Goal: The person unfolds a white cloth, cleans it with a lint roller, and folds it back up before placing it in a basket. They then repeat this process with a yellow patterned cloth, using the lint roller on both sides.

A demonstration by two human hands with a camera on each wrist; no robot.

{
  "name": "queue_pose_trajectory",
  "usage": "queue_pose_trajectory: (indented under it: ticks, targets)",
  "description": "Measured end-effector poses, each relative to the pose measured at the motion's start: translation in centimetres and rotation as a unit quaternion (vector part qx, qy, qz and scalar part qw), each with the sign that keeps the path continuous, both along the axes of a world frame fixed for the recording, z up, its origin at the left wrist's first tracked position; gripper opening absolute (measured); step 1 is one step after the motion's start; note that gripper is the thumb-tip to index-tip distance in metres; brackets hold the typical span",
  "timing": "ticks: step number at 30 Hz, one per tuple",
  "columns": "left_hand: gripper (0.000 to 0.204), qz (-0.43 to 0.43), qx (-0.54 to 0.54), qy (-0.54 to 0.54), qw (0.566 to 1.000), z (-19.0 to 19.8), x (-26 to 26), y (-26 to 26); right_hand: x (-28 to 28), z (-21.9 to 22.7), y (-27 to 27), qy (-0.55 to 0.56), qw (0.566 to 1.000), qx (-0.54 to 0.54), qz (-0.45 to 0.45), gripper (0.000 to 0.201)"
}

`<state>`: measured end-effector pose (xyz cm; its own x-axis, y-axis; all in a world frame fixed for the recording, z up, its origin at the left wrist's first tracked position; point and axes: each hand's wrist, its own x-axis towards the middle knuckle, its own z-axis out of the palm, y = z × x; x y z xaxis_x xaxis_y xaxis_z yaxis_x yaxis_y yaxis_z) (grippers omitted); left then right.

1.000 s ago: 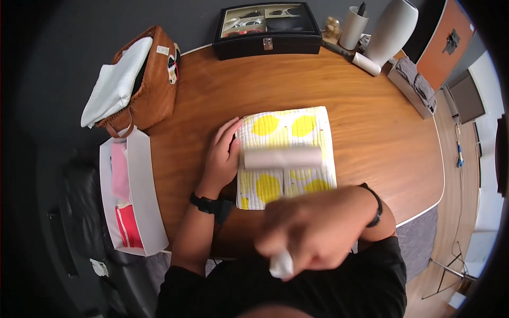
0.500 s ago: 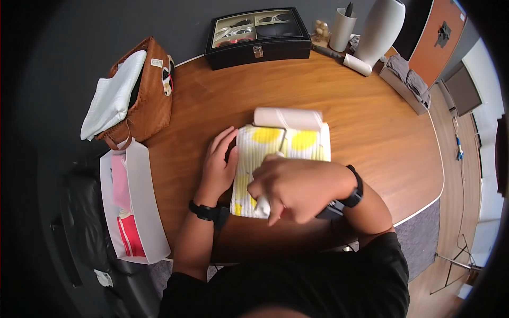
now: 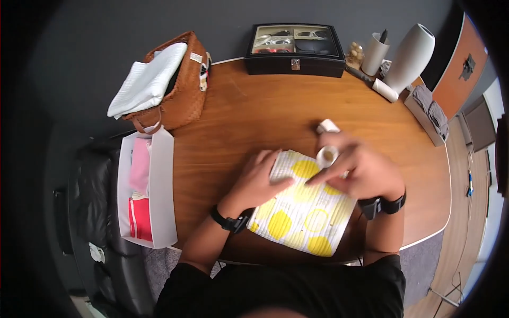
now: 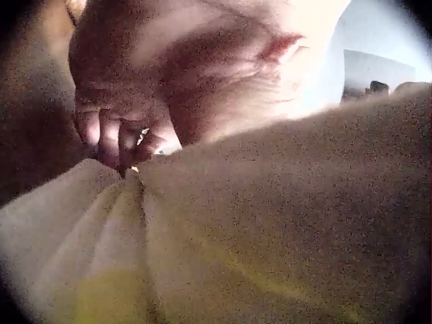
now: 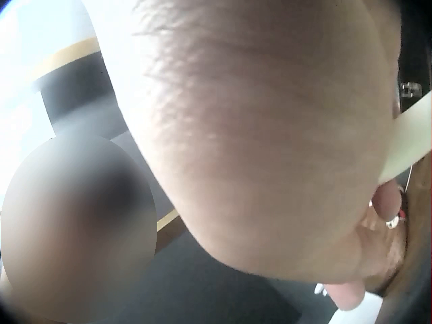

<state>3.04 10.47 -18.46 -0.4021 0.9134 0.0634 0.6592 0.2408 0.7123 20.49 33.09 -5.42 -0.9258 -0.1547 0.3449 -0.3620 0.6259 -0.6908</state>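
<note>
A quilted cloth (image 3: pixel 297 206), white with yellow shapes, lies slanted near the table's front edge. My left hand (image 3: pixel 254 183) holds its upper left corner, thumb over the top and fingers along the far edge. In the left wrist view the cloth (image 4: pixel 223 223) rises in folds toward the fingers (image 4: pixel 111 135). A lint roller (image 3: pixel 328 155) is in my right hand (image 3: pixel 366 169), its round end turned upward. One right finger stretches over the cloth's upper part. The right wrist view shows mostly palm, with a pale strip of the roller (image 5: pixel 410 142) at the edge.
A brown woven basket (image 3: pixel 185 100) with a white cloth stands at the left, above a white box (image 3: pixel 164 201) of folded fabrics. A black glasses case (image 3: pixel 294 64) sits at the back. A grey-white vase (image 3: pixel 413 58) and a grey box (image 3: pixel 421 116) stand at the right.
The lint roller has left the cloth's far edge and turned upright at the right. The cloth has rotated clockwise. My left hand has moved from beside it onto its corner.
</note>
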Motion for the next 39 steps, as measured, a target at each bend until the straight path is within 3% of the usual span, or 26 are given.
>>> queue_pose_trajectory:
  ticks: [2, 3, 6, 7, 9, 11, 15, 17, 19, 20, 22, 24, 26, 28, 31, 33, 35, 37, 39]
  targets:
    - [0.078, 0.015, -0.017, 0.022, 1.0, -0.3, 1.0, 0.0, 0.1, -1.2, 2.4, 0.027, 0.993, -0.088, -0.071, 0.037]
    - [0.076, -0.018, 0.001, -0.042, 0.999, -0.2, 0.7, 0.5, 0.5, -0.4, 3.5, 0.011, 0.986, -0.107, -0.125, 0.035]
    - [0.073, -0.031, -0.059, -0.138, 0.988, 1.2, 1.3, 0.3, 1.9, -4.9, 9.6, 0.115, 0.917, -0.267, -0.272, 0.027]
    - [0.072, -0.044, -0.068, -0.133, 0.988, 0.1, 1.3, 0.2, 2.3, -6.3, 12.0, 0.169, 0.894, -0.267, -0.318, 0.023]
    - [0.064, -0.066, -0.024, -0.183, 0.981, 0.2, 2.0, -0.5, 3.3, -8.2, 15.8, 0.246, 0.81, -0.388, -0.364, 0.027]
    - [0.059, -0.063, 0.011, -0.193, 0.979, -0.3, 2.4, -1.2, 5.4, -10.7, 20.4, 0.276, 0.792, -0.422, -0.343, 0.033]
    - [0.052, -0.056, 0.045, -0.156, 0.985, 5.2, 3.0, -2.7, 7.4, -13.7, 21.6, 0.279, 0.716, -0.503, -0.396, 0.039]
    - [0.051, -0.059, 0.085, -0.134, 0.986, 8.0, 2.4, -3.3, 8.8, -18.9, 23.2, 0.21, 0.727, -0.504, -0.416, 0.041]
    - [0.05, -0.065, 0.158, -0.112, 0.979, 10.8, 1.1, -3.7, 8.1, -20.6, 22.6, 0.14, 0.717, -0.525, -0.436, 0.042]
    - [0.05, -0.072, 0.172, -0.072, 0.98, 12.3, -0.2, -4.0, 7.8, -20.3, 21.8, 0.113, 0.734, -0.499, -0.446, 0.041]
    - [0.051, -0.03, 0.217, -0.077, 0.973, 15.8, -1.6, -4.7, 7.1, -19.1, 20.4, 0.061, 0.767, -0.441, -0.462, 0.04]
    - [0.05, 0.102, 0.271, -0.099, 0.952, 18.2, -3.5, -5.0, 6.0, -19.1, 19.7, 0.04, 0.803, -0.383, -0.454, 0.038]
    - [0.047, 0.18, 0.358, -0.225, 0.888, 21.4, -6.4, -5.0, 5.4, -18.7, 19.1, 0.028, 0.837, -0.336, -0.431, 0.039]
    - [0.042, 0.197, 0.481, -0.276, 0.809, 22.6, -11.8, -5.5, 4.9, -18.5, 18.5, 0.027, 0.845, -0.312, -0.433, 0.041]
    - [0.041, 0.258, 0.522, -0.279, 0.764, 20.8, -22.4, -8.8, 4.4, -19.0, 18.5, 0.025, 0.847, -0.29, -0.446, 0.042]
    - [0.041, 0.308, 0.524, -0.262, 0.75, 17.6, -27.9, -10.7, 4.4, -19.2, 18.7, 0.031, 0.846, -0.285, -0.45, 0.041]
    - [0.041, 0.368, 0.458, -0.295, 0.754, 12.7, -32.4, -12.7, 4.6, -18.9, 18.5, 0.016, 0.844, -0.284, -0.455, 0.041]
    - [0.043, 0.417, 0.44, -0.303, 0.736, 10.9, -32.4, -12.9, 4.5, -18.2, 18.0, 0.005, 0.84, -0.289, -0.46, 0.041]
    - [0.045, 0.424, 0.426, -0.291, 0.744, 11.4, -31.5, -12.8, 4.2, -19.2, 18.6, 0.03, 0.846, -0.296, -0.443, 0.04]
